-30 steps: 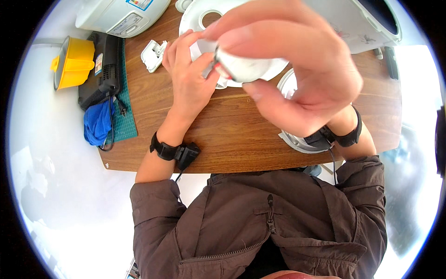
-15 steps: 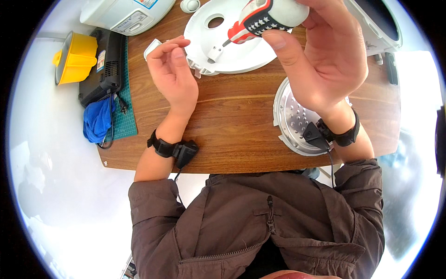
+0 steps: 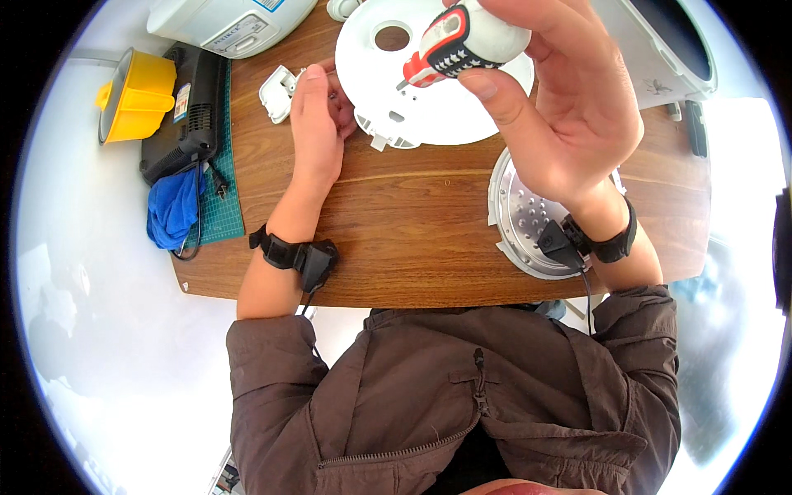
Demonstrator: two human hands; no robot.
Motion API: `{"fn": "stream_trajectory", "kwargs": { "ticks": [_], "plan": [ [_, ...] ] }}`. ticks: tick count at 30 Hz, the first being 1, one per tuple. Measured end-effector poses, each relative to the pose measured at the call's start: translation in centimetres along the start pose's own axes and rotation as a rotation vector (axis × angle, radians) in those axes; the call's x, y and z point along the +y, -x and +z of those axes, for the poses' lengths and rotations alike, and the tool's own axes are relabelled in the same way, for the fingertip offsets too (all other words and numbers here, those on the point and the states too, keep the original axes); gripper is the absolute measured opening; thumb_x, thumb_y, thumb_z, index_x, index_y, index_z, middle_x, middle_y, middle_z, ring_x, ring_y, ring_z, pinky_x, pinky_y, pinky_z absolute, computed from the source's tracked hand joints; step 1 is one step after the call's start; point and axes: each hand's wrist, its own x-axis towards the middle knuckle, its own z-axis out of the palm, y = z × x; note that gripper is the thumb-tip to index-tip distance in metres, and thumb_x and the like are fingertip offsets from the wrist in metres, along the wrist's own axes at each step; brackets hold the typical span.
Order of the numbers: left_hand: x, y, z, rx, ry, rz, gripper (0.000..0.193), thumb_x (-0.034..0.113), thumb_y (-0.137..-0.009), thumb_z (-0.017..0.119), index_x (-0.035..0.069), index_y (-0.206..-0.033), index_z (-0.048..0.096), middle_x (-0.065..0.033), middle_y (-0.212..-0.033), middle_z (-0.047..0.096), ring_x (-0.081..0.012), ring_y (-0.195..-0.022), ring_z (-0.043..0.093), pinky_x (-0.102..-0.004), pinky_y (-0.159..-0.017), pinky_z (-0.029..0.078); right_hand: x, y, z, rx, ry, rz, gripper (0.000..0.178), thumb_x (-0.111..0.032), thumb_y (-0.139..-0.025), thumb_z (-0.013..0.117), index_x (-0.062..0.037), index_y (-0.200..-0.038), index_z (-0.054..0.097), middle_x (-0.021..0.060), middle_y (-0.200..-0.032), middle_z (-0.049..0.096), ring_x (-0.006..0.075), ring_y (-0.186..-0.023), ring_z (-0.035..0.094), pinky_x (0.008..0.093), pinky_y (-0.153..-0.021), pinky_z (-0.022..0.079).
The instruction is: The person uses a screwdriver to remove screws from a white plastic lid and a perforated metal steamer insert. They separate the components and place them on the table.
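Note:
Between the thumb and fingers of my right hand (image 3: 569, 99) is a screwdriver (image 3: 466, 45) with a bulbous white, red and black handle patterned with stars. Its thin shaft slants down and left over a white plastic disc (image 3: 462, 120), the tip close to two small dark spots on it. A large round hole and an oval slot also show in the disc. My left hand (image 3: 316, 107) is at the disc's left rim, thumb up, its curled fingers partly hidden in shadow against the edge. Just left of that hand lies a small white plastic part (image 3: 279, 93).
A round metal plate with bumps (image 3: 528, 223) lies under my right wrist. White appliance housings stand at the back left (image 3: 235, 29) and right (image 3: 660, 49). At left are a yellow container (image 3: 136, 95), a black box (image 3: 161, 144), a blue cloth (image 3: 173, 214) and a green mat (image 3: 219, 223).
My left hand has turned and closed at the disc's rim. The disc has shifted toward me and its tilt differs. The screwdriver has moved slightly left. The small white part shows more fully.

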Motion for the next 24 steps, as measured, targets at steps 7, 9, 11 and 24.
{"fn": "stream_trajectory", "kwargs": {
  "ticks": [7, 9, 11, 24],
  "plan": [
    [-0.2, 0.6, 0.5, -0.136, -0.242, 0.088, 0.04, 0.029, -0.107, 0.058, -0.002, -0.132, 0.053, -0.0032, -0.104, 0.066, -0.0053, -0.085, 0.057, -0.0218, -0.073, 0.047, -0.2, 0.0, -0.1, -0.03, -0.003, -0.031, 0.041, 0.003, -0.079, 0.081, 0.0046, -0.118, 0.068, 0.0227, -0.113, 0.068, 0.0304, -0.098, 0.071, 0.0356, -0.082, 0.06],
    [-0.5, 0.6, 0.2, -0.17, -0.277, 0.158, 0.039, 0.024, -0.105, 0.062, -0.002, -0.131, 0.054, -0.0057, -0.11, 0.065, -0.0092, -0.097, 0.059, -0.025, -0.084, 0.049, 0.1, -0.2, -0.1, -0.082, 0.051, -0.067, 0.04, 0.002, -0.079, 0.081, 0.0042, -0.117, 0.068, 0.0221, -0.112, 0.068, 0.0305, -0.098, 0.071, 0.0356, -0.082, 0.06],
    [-1.1, 0.3, 0.1, -0.182, -0.357, 0.276, 0.04, 0.025, -0.105, 0.061, -0.003, -0.132, 0.053, -0.0087, -0.118, 0.062, -0.0113, -0.099, 0.059, -0.0263, -0.085, 0.049, 0.4, -0.2, 0.2, -0.07, 0.047, -0.064, 0.04, 0.002, -0.08, 0.081, 0.0041, -0.117, 0.068, 0.0219, -0.112, 0.068, 0.0305, -0.098, 0.07, 0.0356, -0.082, 0.06],
    [-1.2, -0.2, -0.4, -0.173, -0.639, 0.558, 0.048, 0.029, -0.104, 0.061, -0.004, -0.138, 0.054, -0.0179, -0.143, 0.042, -0.0281, -0.13, 0.045, -0.037, -0.107, 0.041, 0.0, -0.2, 0.4, 0.023, -0.037, -0.036, 0.037, 0.001, -0.081, 0.08, 0.0039, -0.115, 0.068, 0.0224, -0.111, 0.068, 0.0299, -0.096, 0.071, 0.0352, -0.081, 0.06]
  ]
}}
